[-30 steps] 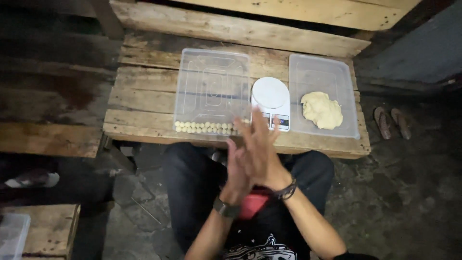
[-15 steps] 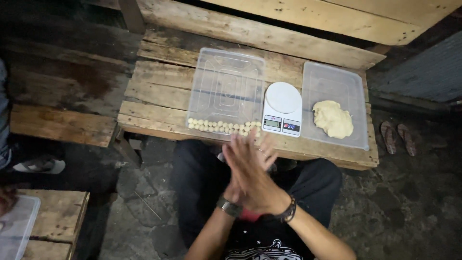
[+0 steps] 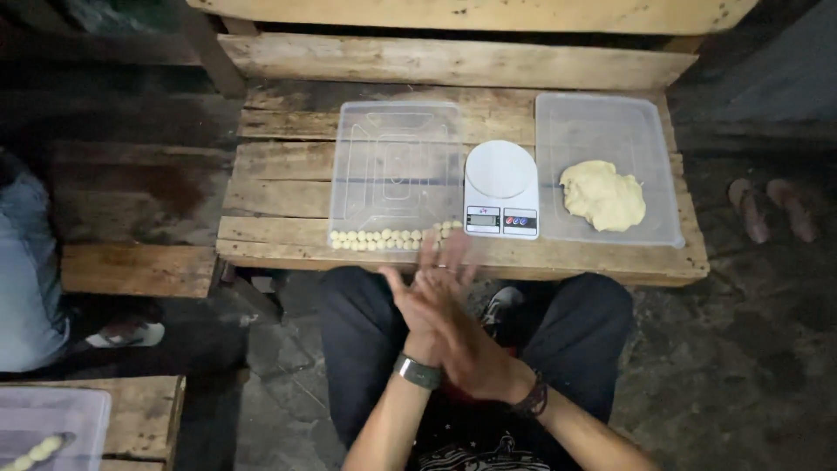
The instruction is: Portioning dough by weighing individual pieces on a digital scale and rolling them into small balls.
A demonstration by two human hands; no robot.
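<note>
— So what are the hands doing?
— Left hand (image 3: 427, 301) and right hand (image 3: 458, 336) are pressing flat together, palms hiding anything between. Dough balls (image 3: 392, 237) are lying in the clear tray (image 3: 397, 139) on the surface (image 3: 279, 187).

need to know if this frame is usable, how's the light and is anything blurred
Head view: dim overall, with the light falling mainly on the wooden table; the floor and corners sink into dark. The left hand and right hand, pressed together, are motion-blurred at the fingertips. The scale and dough lump stay sharp.
</note>
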